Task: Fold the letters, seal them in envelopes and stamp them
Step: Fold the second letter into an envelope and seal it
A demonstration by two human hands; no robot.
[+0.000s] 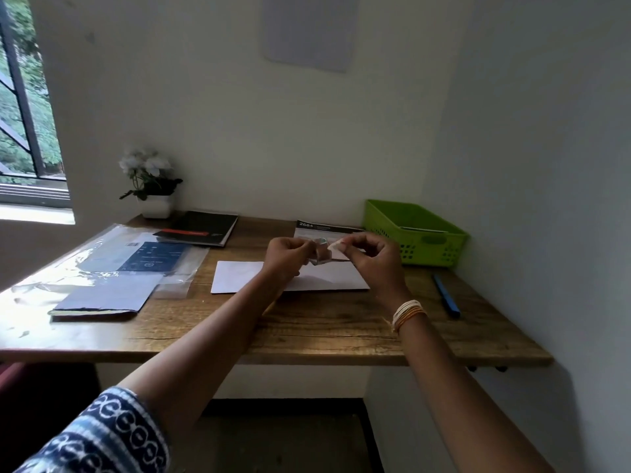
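Observation:
A white envelope (239, 276) lies flat on the wooden desk (307, 329), partly hidden behind my hands. Both hands are raised just above it. My left hand (286, 256) grips a small strip of stamps (321, 254) whose lower part hangs down. My right hand (370, 256) pinches a single pale stamp (336, 246) at the strip's top right edge. A green plastic basket (415, 233) at the back right holds a flat white piece.
A blue pen (445, 296) lies at the right edge. A clear plastic sleeve with a blue card (150, 257), a stack of paper (106, 300) and a black notebook (201, 227) fill the left side. A potted white flower (152, 186) stands in the back left corner.

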